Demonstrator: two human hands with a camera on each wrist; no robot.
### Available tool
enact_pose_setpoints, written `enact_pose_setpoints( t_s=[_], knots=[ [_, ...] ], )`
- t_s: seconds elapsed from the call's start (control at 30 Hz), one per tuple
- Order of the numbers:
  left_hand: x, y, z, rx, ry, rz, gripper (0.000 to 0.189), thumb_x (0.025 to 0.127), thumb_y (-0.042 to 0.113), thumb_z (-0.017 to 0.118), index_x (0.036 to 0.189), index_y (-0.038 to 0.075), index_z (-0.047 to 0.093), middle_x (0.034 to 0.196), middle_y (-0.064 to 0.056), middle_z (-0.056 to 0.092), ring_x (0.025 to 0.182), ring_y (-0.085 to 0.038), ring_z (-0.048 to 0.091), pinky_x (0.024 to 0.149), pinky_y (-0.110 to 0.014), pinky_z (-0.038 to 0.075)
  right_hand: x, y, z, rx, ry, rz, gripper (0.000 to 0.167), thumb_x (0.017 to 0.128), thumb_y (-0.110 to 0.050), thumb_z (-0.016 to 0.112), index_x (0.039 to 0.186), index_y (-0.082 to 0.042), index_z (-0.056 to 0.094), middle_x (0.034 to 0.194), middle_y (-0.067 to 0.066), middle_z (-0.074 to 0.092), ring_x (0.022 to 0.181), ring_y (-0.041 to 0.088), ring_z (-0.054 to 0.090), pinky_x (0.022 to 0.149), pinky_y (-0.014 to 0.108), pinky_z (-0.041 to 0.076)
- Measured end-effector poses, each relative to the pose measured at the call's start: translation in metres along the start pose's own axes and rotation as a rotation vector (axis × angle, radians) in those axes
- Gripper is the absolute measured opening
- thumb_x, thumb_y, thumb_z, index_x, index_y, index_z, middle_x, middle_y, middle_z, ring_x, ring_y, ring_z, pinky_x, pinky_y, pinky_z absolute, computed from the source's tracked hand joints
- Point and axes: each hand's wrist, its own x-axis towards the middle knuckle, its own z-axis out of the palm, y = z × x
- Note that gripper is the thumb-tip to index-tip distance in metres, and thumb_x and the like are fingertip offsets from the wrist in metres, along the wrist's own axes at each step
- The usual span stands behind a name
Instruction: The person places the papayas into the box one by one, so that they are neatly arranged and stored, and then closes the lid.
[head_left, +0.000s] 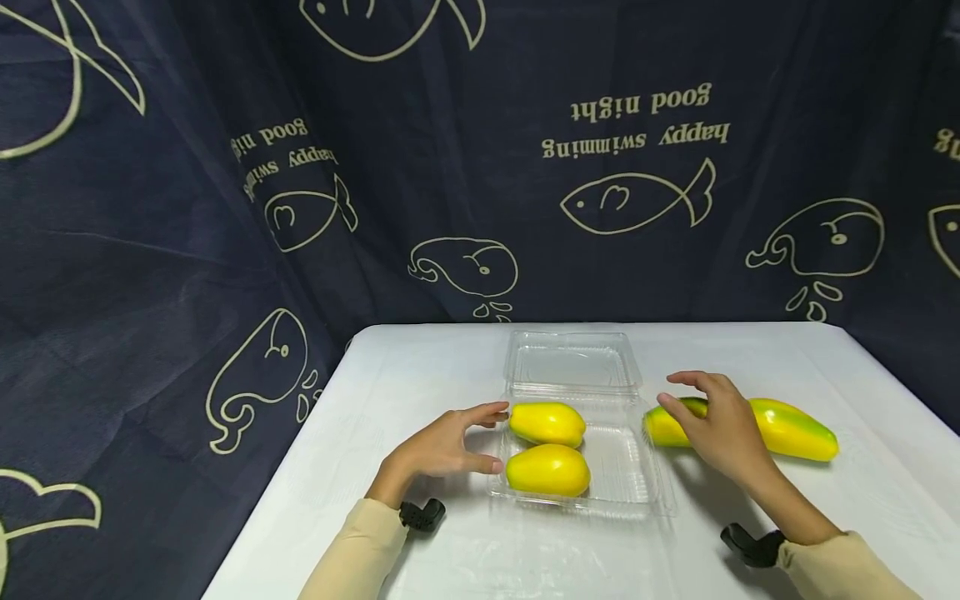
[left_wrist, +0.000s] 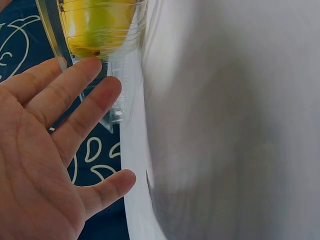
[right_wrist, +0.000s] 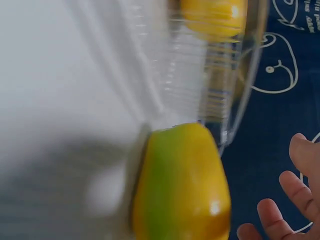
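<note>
Dark navy fabric (head_left: 510, 192) hangs behind and to the left of a white tabletop (head_left: 435, 358) whose 2 far corners are rounded. Cream outlines are printed on the cloth. At the back, a whole fish (head_left: 628, 202) sits beneath 2 lines of upside-down lettering (head_left: 637, 121), "good night" and "happy swimming". A whale (head_left: 462, 267) lies lower left of it and another whale (head_left: 821, 237) to its right, each with 3 drops below. The top edge and right edge each cut off a further fish. The left stretch shows creases, similar lettering, a fish and a tilted whale.
</note>
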Motion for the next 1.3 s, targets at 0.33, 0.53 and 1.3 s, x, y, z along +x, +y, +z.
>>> enact_pose_setpoints(
  t_s=[0.33, 0.53, 1.3],
  knots=[
    [-0.001, 0.002, 0.002, -0.010, 0.006, -0.007, 0.091, 0.082, 0.049, 0.078, 0.158, 0.027, 0.033, 0.148, 0.012, 0.054, 0.137, -0.013, 0.050, 0.116, -0.053, 0.036, -0.007, 0.020, 0.000, -0.041, -0.038, -0.045, 0.039, 0.091, -0.026, 0.075, 0.122, -0.005, 0.065, 0.125, 0.029, 0.054, 0.116, 0.048, 0.047, 0.092, 0.062, 0.036],
    [-0.002, 0.003, 0.002, -0.010, 0.005, -0.015, 0.091, 0.082, 0.048, 0.079, 0.158, 0.027, 0.033, 0.148, 0.013, 0.054, 0.137, -0.013, 0.050, 0.117, -0.052, 0.035, -0.011, 0.026, -0.001, -0.038, -0.071, -0.045, 0.043, 0.089, -0.026, 0.077, 0.124, -0.005, 0.064, 0.127, 0.029, 0.053, 0.118, 0.049, 0.045, 0.093, 0.063, 0.036],
    [0.000, 0.001, 0.000, 0.001, -0.001, -0.005, 0.091, 0.082, 0.050, 0.078, 0.157, 0.028, 0.033, 0.148, 0.012, 0.054, 0.138, -0.014, 0.050, 0.117, -0.052, 0.036, -0.012, 0.037, 0.007, -0.038, -0.112, -0.053, 0.050, 0.082, -0.022, 0.083, 0.124, -0.004, 0.063, 0.128, 0.029, 0.052, 0.120, 0.050, 0.043, 0.096, 0.064, 0.034]
  ],
)
